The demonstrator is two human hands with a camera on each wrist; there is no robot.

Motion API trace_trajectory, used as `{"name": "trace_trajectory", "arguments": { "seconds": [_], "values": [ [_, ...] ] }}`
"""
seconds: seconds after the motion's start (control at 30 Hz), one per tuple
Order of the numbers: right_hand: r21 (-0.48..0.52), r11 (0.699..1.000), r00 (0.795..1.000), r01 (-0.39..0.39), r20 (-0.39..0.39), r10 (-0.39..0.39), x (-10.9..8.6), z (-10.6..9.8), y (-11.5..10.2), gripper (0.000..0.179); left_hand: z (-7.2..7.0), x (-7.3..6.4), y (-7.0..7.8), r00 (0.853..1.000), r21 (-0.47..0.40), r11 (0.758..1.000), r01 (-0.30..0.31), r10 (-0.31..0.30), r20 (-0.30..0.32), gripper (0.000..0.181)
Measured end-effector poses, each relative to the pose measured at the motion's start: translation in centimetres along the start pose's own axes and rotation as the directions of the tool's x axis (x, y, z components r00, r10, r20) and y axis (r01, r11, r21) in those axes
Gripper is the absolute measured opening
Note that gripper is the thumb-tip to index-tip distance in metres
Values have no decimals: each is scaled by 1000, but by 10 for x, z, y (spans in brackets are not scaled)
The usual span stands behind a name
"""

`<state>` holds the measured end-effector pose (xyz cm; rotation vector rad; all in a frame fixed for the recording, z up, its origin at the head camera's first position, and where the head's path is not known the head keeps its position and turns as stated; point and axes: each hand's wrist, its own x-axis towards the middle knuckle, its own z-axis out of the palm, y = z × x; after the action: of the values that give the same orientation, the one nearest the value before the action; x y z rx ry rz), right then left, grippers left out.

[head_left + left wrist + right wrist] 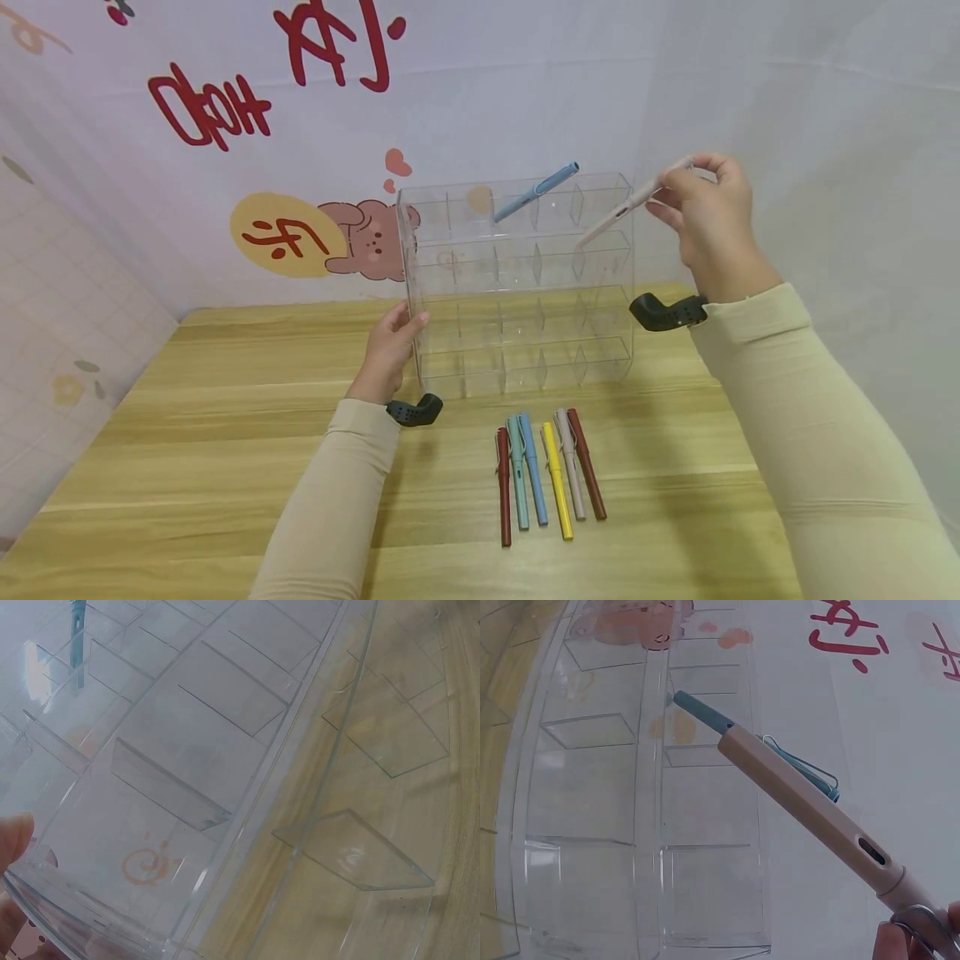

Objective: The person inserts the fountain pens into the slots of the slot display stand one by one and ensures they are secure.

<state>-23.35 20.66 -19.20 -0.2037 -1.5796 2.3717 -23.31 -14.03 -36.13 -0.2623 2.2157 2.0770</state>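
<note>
The right hand (712, 218), at the upper right of the head view, pinches a pale pinkish-grey pen (617, 212) near its clip end. From this grip the pen extends to the left and downward, its long axis slanting across the upper right corner of a clear plastic rack (517, 292). Its lower end appears at the top row, near the last divider on the right; whether it is inside a compartment or only in front, I cannot tell.

The left hand (388, 350) grips the left side wall of the rack, with the thumb in front. The right hand is the nearer one to the pen.

About edges: a blue pen (537, 192) leans in the top row, its upper end rising toward the right above the rim, to the left of the held pen. The thin dividers are close on the pen's lower end, while free room lies above the rim and on the right of the rack. Six more pens, among them a yellow pen (558, 482), lie on the wooden table (225, 433) at lower centre, well apart from both hands.
</note>
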Motion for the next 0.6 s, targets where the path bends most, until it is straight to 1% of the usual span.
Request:
{"name": "trace_trajectory", "arguments": {
  "seconds": [0.27,0.43,0.6],
  "values": [
    [67,998,999,21,-48,-18,12,10,-3,31,-1,0,0,1000,18,1000,4,-4,-5,58],
    [124,992,995,32,-94,-20,20,13,-5,30,0,0,-1,1000,21,1000,9,-8,-6,58],
    [172,985,989,31,-149,-5,31,17,-7,30,-1,0,-1,1000,26,1000,9,-9,-5,60]
  ]
}}
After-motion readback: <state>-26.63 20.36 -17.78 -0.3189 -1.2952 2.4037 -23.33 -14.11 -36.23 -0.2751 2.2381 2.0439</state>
